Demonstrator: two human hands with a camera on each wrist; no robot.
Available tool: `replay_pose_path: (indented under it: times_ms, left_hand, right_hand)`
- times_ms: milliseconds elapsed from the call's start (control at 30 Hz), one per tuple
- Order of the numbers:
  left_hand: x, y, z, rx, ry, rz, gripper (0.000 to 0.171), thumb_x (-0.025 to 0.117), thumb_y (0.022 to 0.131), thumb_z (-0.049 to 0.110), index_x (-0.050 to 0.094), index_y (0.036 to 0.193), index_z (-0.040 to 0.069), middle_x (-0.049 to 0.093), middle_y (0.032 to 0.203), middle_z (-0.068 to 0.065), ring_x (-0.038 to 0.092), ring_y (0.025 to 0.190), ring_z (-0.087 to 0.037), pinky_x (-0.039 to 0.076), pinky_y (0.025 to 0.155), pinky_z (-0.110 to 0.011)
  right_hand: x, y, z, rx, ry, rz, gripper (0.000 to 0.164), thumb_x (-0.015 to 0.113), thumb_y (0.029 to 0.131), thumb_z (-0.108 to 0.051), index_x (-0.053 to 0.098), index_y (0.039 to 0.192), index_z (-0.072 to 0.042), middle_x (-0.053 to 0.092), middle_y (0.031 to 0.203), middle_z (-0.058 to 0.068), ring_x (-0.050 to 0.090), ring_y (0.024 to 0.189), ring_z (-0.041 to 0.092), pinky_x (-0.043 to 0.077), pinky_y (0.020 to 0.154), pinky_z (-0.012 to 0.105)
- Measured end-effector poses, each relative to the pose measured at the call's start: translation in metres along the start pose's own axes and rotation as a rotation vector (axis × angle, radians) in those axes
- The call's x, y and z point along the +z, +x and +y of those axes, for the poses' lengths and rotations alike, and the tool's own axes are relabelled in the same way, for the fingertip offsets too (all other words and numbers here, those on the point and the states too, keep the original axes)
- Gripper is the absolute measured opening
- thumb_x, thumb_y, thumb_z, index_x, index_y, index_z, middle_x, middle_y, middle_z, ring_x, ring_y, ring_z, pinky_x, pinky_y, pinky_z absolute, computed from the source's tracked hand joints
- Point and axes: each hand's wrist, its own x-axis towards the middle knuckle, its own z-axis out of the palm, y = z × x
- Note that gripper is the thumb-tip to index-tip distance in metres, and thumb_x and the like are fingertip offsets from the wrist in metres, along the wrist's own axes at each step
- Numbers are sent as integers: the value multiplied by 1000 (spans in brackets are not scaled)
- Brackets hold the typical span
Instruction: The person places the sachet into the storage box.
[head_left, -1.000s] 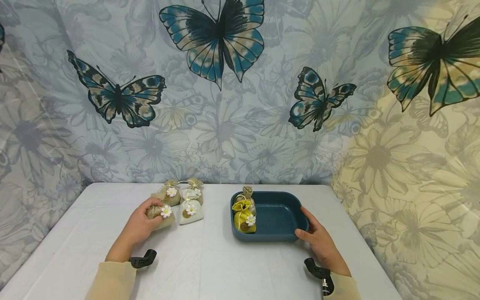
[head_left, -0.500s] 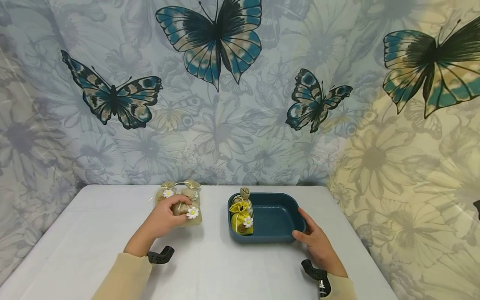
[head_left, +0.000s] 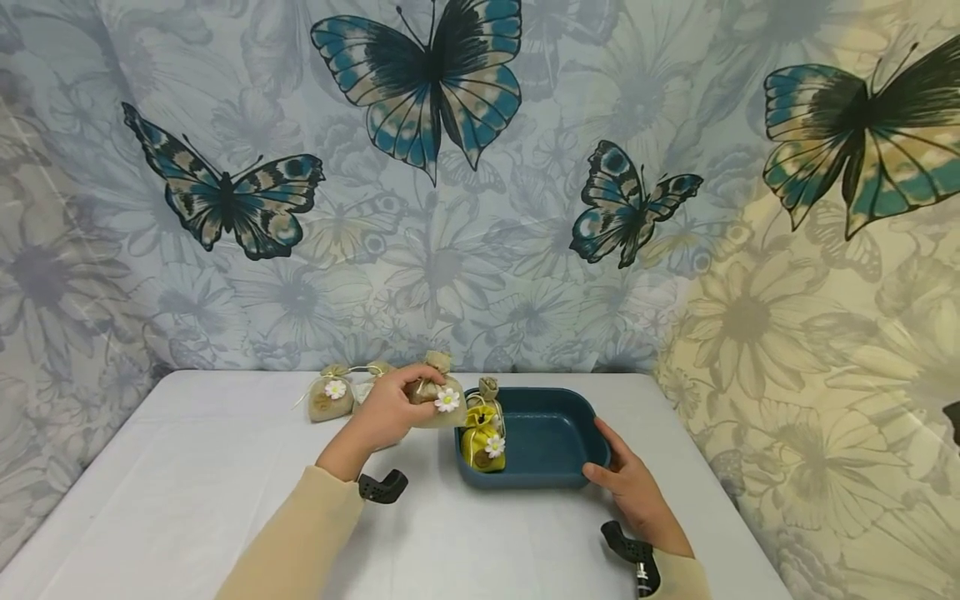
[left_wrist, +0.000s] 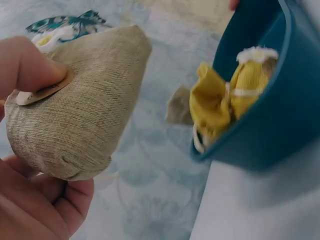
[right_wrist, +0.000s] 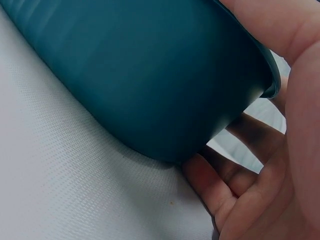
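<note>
My left hand (head_left: 386, 410) holds a beige drawstring pouch (head_left: 429, 408) with a white daisy, just off the left end of a blue rectangular tub (head_left: 536, 480). In the left wrist view, the thumb presses a round tag on the pouch (left_wrist: 105, 95) while the fingers curl underneath. Inside the tub's left end sits a yellow pouch (head_left: 480, 450) with a daisy; a beige pouch (head_left: 489, 387) stands behind it, mostly hidden. My right hand (head_left: 637, 483) grips the tub's right end, thumb at the rim and fingers around the outer wall (right_wrist: 150, 75).
On the white-covered table (head_left: 187, 483), a beige pouch (head_left: 330, 400) lies to the left. Other pouches beside it are partly hidden by my left hand. A butterfly-patterned cloth (head_left: 450, 292) hangs right behind the table's back edge.
My left hand has carried the beige pouch from the left group rightward, up to the tub's left end. The right hand keeps its hold, and the tub has stayed put.
</note>
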Motion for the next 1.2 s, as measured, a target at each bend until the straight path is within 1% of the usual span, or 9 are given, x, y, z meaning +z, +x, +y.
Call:
replay_pose_path:
  times_ms: [133, 267, 367, 567, 767, 933, 1067, 1133, 1200]
  left_hand:
    - [16, 13, -1, -27, -38, -1, 32, 71, 89, 14, 69, 119, 26, 59, 92, -7, 45, 64, -21, 42, 56, -33]
    - [31, 25, -2, -24, -59, -33, 34, 73, 91, 18, 67, 124, 24, 60, 120, -3, 56, 79, -21, 49, 64, -35]
    - [41, 32, -2, -4, -65, -78, 34, 74, 91, 19, 66, 125, 22, 60, 123, -4, 56, 83, -22, 49, 68, -35]
    - [59, 46, -2, 12, -43, -131, 32, 74, 93, 22, 66, 124, 26, 57, 126, 3, 50, 77, -21, 44, 66, -34]
    - [78, 59, 1, 17, 37, -163, 31, 74, 93, 26, 65, 122, 30, 60, 99, 0, 47, 69, -20, 41, 60, -34]
    - [95, 67, -1, 24, 104, -200, 31, 75, 92, 26, 64, 121, 30, 59, 105, 8, 49, 75, -18, 43, 63, -34]
    - [100, 73, -2, 19, 196, -215, 30, 76, 92, 25, 65, 119, 31, 60, 107, 11, 52, 80, -18, 46, 69, -37]
    - [101, 77, -3, 14, 248, -216, 30, 76, 91, 27, 65, 119, 33, 61, 108, 12, 55, 84, -16, 46, 86, -38]
    - [100, 81, -4, 9, 280, -212, 31, 77, 90, 29, 65, 119, 33, 62, 114, 13, 59, 90, -14, 36, 106, -40]
  right_hand:
    - [-1, 0, 3, 1, 8, -11, 82, 71, 94, -8, 23, 160, -16, 28, 158, 20, 43, 132, 36, 45, 92, 21]
    - [-2, 0, 5, 2, 12, 3, 82, 72, 93, -8, 25, 160, -18, 26, 158, 18, 41, 133, 35, 45, 92, 20]
    - [-3, 1, 5, -4, 3, 9, 81, 72, 93, -8, 26, 159, -18, 28, 158, 18, 41, 133, 36, 45, 91, 20]
    - [-4, 0, 5, 2, 1, 1, 82, 71, 94, -9, 24, 160, -17, 25, 159, 18, 40, 134, 36, 45, 91, 20]
    - [-4, -1, 4, 0, 8, 2, 81, 71, 94, -8, 24, 160, -17, 23, 160, 18, 37, 135, 37, 44, 92, 19]
    - [-2, -5, 2, -10, 13, -4, 81, 69, 94, -6, 23, 160, -13, 21, 160, 19, 35, 137, 38, 43, 92, 18]
    - [0, -4, 1, -6, -3, -4, 80, 69, 94, -7, 23, 160, -15, 22, 160, 18, 35, 137, 37, 43, 93, 19]
    - [1, -2, 1, -4, -10, 2, 80, 70, 94, -9, 24, 160, -17, 23, 160, 17, 36, 137, 37, 44, 93, 19]
    - [1, -1, 1, -1, -14, 8, 80, 71, 94, -9, 26, 159, -18, 24, 160, 16, 36, 137, 35, 44, 92, 19]
